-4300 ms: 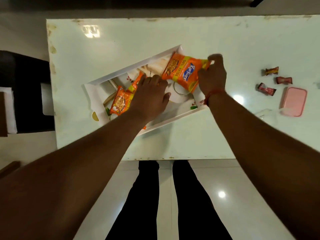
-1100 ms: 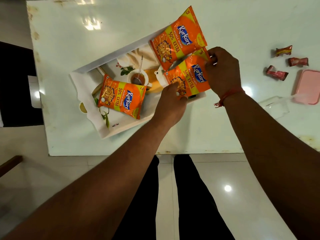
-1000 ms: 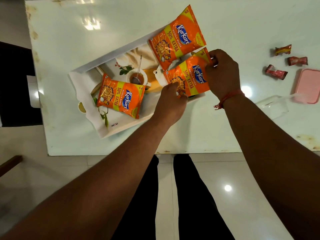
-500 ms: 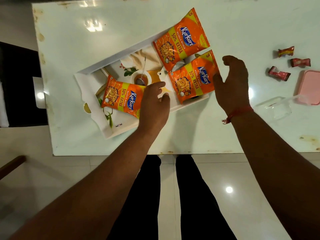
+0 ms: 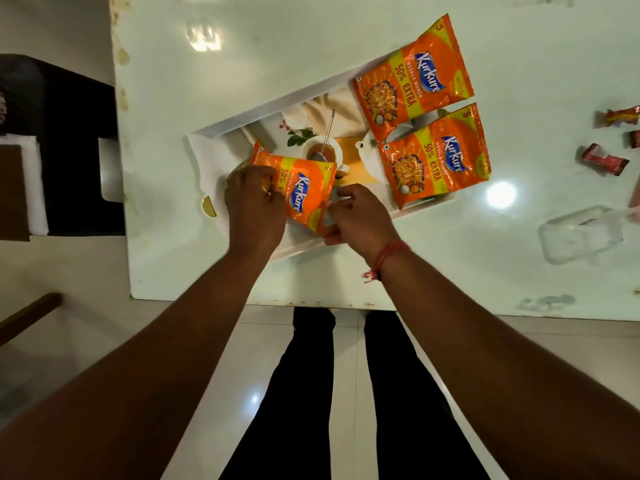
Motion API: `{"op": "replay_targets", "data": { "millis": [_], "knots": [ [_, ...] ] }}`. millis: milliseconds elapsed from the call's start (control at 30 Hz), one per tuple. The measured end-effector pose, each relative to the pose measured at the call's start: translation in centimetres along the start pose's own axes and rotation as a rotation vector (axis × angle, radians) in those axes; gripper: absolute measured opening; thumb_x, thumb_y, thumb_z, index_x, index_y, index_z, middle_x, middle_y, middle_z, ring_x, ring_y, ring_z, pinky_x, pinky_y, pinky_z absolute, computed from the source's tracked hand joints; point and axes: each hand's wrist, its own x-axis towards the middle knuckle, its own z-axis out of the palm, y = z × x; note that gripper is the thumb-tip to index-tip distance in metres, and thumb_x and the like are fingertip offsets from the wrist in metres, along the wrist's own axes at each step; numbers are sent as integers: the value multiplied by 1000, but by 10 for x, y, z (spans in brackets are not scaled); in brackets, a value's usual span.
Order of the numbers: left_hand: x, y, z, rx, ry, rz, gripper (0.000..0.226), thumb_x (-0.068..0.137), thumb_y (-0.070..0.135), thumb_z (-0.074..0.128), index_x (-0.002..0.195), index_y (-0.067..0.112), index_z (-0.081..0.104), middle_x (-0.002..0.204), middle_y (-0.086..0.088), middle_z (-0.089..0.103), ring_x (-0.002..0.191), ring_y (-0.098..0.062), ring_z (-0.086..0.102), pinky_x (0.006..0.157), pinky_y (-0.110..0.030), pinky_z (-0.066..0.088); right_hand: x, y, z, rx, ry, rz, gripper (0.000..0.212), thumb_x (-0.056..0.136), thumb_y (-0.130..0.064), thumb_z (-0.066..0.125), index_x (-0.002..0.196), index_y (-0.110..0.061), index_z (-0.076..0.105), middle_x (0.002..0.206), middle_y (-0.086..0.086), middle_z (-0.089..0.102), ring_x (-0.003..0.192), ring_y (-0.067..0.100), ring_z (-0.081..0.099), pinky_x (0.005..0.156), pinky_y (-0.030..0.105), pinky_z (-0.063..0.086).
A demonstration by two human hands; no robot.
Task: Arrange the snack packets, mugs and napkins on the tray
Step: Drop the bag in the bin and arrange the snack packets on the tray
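Three snack packets lie on the tray (image 5: 221, 129); both hands work the third packet (image 5: 304, 192), at 9 o'clock of the tray. Left hand (image 5: 254, 206) presses flat on its left end, right hand (image 5: 360, 216) pinches its lower corner. Squaring this packet seems the step in hand; next it needs nudging clear of the mug (image 5: 322, 152) at 12 o'clock. Two packets (image 5: 412, 84) overhang the far rim; open counter (image 5: 450, 271) lies toward 3 o'clock.

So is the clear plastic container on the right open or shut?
Open. The clear container has no lid on it; a pink lid-like piece sits at the frame edge beside it.
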Motion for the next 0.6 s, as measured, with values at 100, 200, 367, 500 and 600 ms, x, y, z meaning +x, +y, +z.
{"op": "replay_targets", "data": {
  "millis": [100,200,367,500,600],
  "knots": [
    [-1,-2,2,-20,-29,-27,38,91,8,54,128,14,56,137,-14,47,131,-31,42,109,-47,40,7,-10,12,-21,33,-2,20,93,-14,55,112,-17,60,105,11,69,63,24,71,55,34,61],
    [-1,1,6,-57,-45,-29,39,90,8,53,129,16,56,133,-12,49,126,-29,47,107,-47,42,10,-19,9,-124,116,-78,12,94,-14,54,102,-20,59,96,7,70,60,22,70,55,36,62],
    [-2,17,16,-132,-102,-23,39,89,13,55,127,22,57,132,-7,50,121,-25,53,101,-45,47,18,-30,-18,-278,252,-211,17,94,-16,55,109,-16,63,104,6,70,70,22,70,55,30,57],
    [-3,43,29,-291,-166,-44,43,89,13,58,130,25,54,133,-1,47,117,-14,54,93,-27,50,23,-37,-50,-471,400,-345,21,94,-21,57,113,-17,65,111,5,71,95,17,65,74,22,42],
    [-1,65,36,-342,-231,-27,50,91,16,60,138,25,47,127,9,46,98,8,52,74,0,42,22,-41,-69,-516,477,-394,23,96,-24,55,116,-18,65,113,4,72,102,21,67,78,23,45]
  ]
}}
